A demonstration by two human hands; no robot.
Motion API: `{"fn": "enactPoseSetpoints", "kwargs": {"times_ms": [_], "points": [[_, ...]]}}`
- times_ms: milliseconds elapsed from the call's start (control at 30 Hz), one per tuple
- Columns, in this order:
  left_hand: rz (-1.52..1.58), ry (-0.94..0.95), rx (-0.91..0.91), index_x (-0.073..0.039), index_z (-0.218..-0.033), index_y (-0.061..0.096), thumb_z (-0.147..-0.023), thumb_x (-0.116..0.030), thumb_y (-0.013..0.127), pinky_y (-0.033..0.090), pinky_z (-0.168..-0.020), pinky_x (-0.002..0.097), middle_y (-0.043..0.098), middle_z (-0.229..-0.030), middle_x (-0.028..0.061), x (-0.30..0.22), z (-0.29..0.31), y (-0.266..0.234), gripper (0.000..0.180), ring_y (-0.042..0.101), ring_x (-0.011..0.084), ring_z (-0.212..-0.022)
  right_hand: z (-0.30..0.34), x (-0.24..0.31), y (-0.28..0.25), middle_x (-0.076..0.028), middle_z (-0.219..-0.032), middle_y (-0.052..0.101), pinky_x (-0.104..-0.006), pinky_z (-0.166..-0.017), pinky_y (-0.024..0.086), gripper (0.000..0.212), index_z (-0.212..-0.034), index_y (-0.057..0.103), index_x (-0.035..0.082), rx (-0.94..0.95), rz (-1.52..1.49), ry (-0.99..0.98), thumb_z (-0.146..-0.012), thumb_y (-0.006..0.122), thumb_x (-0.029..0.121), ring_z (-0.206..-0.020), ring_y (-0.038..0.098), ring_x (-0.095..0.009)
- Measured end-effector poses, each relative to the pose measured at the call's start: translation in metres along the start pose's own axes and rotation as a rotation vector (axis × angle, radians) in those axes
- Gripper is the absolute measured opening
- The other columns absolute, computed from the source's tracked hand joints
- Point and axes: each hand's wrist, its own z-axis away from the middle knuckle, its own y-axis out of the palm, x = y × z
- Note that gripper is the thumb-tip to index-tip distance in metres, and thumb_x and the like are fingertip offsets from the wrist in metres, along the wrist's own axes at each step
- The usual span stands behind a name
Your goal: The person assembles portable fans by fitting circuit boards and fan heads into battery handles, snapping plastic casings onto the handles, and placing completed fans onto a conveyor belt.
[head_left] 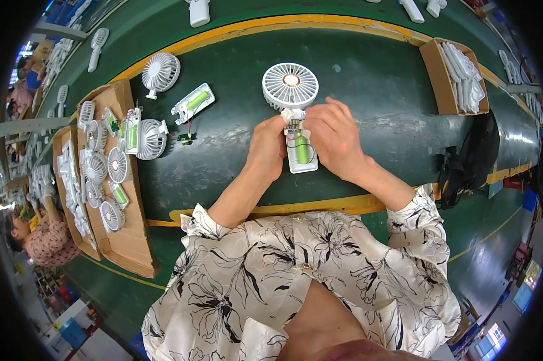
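A white handheld fan (290, 87) lies in front of me, its round grille away from me and its handle toward me. The handle has no cover, so a green battery (302, 148), thin wires and a small circuit board (294, 124) show in it. My left hand (266, 144) grips the handle's left side near the neck. My right hand (336, 137) is closed at the other side by the board, fingertips pinched; whatever they hold is too small to name. Left of the hands lie an opened handle (193, 103) with a battery and a loose circuit board (186, 139) on wires.
At the left stands a cardboard box (140, 240) of fan parts; a fan head (153, 139) rests by its edge. Another fan head (161, 72) lies farther back. A carton (438, 84) of white pieces stands at the right, near a black bag (473, 156). A co-worker (43, 237) sits far left.
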Motion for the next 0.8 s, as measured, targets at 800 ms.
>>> {"fn": "enactPoseSetpoints", "kwargs": {"times_ms": [800], "points": [[0.173, -0.048, 0.056, 0.005, -0.097, 0.053, -0.086, -0.016, 0.039, 0.052, -0.064, 0.0351, 0.060, -0.089, 0.0151, -0.013, 0.004, 0.003, 0.027, 0.062, 0.0235, -0.074, -0.010, -0.013, -0.008, -0.012, -0.089, 0.050, -0.0335, -0.064, 0.044, 0.017, -0.082, 0.052, -0.004, 0.167, -0.334, 0.190, -0.067, 0.053, -0.012, -0.078, 0.052, -0.028]]}}
